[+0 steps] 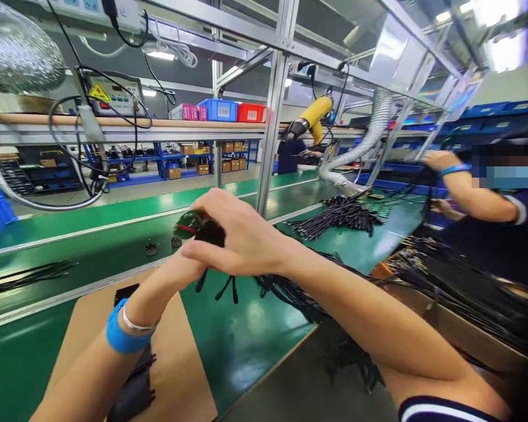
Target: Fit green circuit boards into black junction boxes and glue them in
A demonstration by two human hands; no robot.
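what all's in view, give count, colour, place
black bundle: one, black, in right hand
green item: one, green with red, beside bundle
cable ends: at least three, black, below right hand
small parts: two, brownish, centre left
workbench: one, green, foreground
cardboard: one, brown, on workbench
cable heaps: several, black, right side
shelf bins: two, blue and red, ahead
tool: one, yellow and black, upper centre
large ducts: two, silver, upper left and right
nearest co-worker: one, dark top, right
own wristband: one, blue, left wrist
left hand: one, bare, partly hidden
right hand: one, bare, centre

Left hand point(182, 270) partly behind right hand point(242, 234); foil duct point(20, 53) cropped
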